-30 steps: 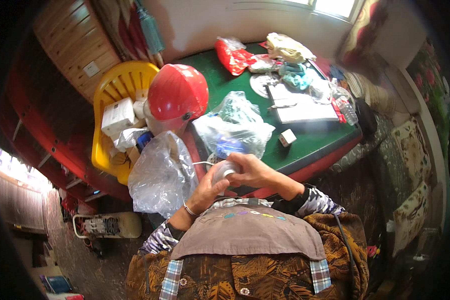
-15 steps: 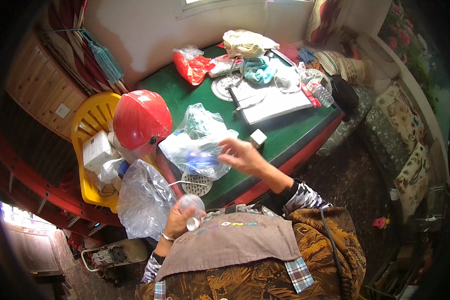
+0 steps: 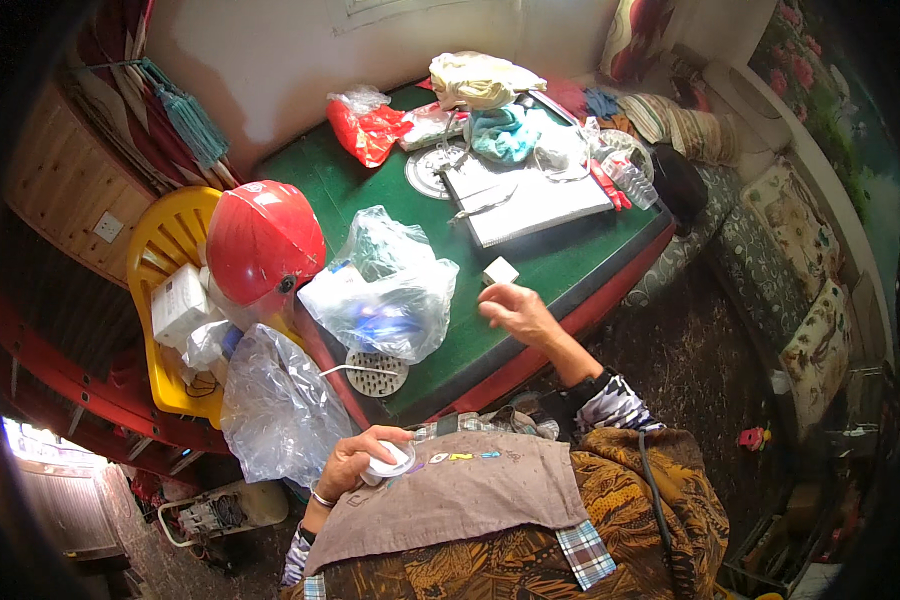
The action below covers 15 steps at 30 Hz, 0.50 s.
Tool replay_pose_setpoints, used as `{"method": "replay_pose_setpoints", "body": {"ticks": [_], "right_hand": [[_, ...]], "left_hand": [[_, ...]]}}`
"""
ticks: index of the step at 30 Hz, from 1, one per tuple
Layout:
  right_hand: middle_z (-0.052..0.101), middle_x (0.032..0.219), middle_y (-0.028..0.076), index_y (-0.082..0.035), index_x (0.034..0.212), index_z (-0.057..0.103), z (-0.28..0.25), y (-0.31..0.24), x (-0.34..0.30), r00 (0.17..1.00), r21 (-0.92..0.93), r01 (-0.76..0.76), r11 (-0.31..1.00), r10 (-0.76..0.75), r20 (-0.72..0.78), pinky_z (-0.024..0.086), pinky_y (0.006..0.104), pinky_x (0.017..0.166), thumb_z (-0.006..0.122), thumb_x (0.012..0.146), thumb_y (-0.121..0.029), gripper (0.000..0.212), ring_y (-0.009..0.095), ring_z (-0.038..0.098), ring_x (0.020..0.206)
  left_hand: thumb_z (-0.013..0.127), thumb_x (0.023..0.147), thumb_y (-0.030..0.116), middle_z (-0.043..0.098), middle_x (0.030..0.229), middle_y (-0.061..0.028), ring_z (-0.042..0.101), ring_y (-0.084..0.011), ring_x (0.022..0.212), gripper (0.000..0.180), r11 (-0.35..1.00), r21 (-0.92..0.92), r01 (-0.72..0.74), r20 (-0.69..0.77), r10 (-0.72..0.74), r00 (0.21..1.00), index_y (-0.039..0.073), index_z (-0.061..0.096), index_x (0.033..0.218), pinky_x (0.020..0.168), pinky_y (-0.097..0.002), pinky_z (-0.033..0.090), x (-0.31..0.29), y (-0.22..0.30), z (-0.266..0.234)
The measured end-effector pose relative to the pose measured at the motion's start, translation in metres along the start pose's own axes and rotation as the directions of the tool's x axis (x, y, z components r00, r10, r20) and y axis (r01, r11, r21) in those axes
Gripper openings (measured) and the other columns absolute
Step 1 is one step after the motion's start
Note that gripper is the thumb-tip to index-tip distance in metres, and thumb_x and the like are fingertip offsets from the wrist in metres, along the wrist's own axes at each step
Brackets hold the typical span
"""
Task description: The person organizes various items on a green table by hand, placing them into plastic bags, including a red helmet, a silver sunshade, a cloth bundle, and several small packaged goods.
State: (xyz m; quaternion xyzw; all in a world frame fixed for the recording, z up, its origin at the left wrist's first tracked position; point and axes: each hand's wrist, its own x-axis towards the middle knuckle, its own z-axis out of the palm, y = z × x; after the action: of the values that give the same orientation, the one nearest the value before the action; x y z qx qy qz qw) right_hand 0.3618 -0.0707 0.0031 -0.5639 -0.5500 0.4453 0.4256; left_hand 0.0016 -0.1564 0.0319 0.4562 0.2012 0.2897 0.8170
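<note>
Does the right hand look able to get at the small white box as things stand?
Probably yes: the right hand is close to the small white box, appears empty, and nothing visible stands between them.

The left hand (image 3: 355, 460) is curled at seven o'clock; the right hand (image 3: 518, 310), apparently half-bent, is angled toward ten.

I have the left grip (image 3: 354, 464) around a clear-and-white object (image 3: 396, 460); my right grip (image 3: 513, 311), loosely curled, hovers by the white box (image 3: 500, 271) on the green table (image 3: 570, 256).
</note>
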Motion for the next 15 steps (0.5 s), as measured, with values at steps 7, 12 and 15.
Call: {"method": "replay_pose_setpoints", "body": {"ticks": [7, 12, 15], "right_hand": [[0.052, 0.07, -0.002, -0.002, 0.083, 0.06, -0.016, 0.005, 0.005, 0.998, -0.012, -0.019, 1.0, 0.019, -0.055, 0.038, 0.0218, 0.057, 0.058, 0.09, -0.016, 0.016, 0.006, 0.046, 0.064], [0.055, 0.072, 0.0, -0.001, 0.089, 0.06, 0.042, -0.025, -0.014, 0.958, -0.007, 0.167, 0.986, -0.16, 0.238, 0.041, 0.0212, 0.058, 0.058, 0.088, -0.007, 0.006, 0.007, 0.05, 0.065], [0.056, 0.071, 0.003, 0.0, 0.087, 0.06, 0.109, -0.042, -0.012, 0.742, -0.012, 0.257, 0.966, -0.19, 0.643, 0.042, 0.0233, 0.057, 0.058, 0.085, -0.002, 0.003, 0.009, 0.052, 0.062]], "left_hand": [[0.066, 0.08, 0.026, 0.043, 0.138, -0.0175, 0.044, -0.0256, 0.125, 0.052, 0.996, 0.051, -0.077, -0.069, 0.08, 0.994, 0.005, 0.05, 0.125, 0.104, -0.0375, 0.033, -0.004, 0.01, 0.036], [0.063, 0.082, 0.027, 0.053, 0.128, -0.0109, 0.048, -0.0204, 0.12, 0.063, 0.956, 0.005, -0.292, -0.094, 0.291, 0.952, 0.004, 0.039, 0.135, 0.103, -0.0356, 0.035, -0.023, -0.022, 0.046], [0.063, 0.076, 0.012, 0.055, 0.124, -0.0089, 0.051, -0.0181, 0.115, 0.054, 0.89, -0.184, -0.418, -0.318, 0.348, 0.882, 0.004, 0.049, 0.128, 0.099, -0.0336, 0.039, -0.063, -0.05, 0.072]]}}
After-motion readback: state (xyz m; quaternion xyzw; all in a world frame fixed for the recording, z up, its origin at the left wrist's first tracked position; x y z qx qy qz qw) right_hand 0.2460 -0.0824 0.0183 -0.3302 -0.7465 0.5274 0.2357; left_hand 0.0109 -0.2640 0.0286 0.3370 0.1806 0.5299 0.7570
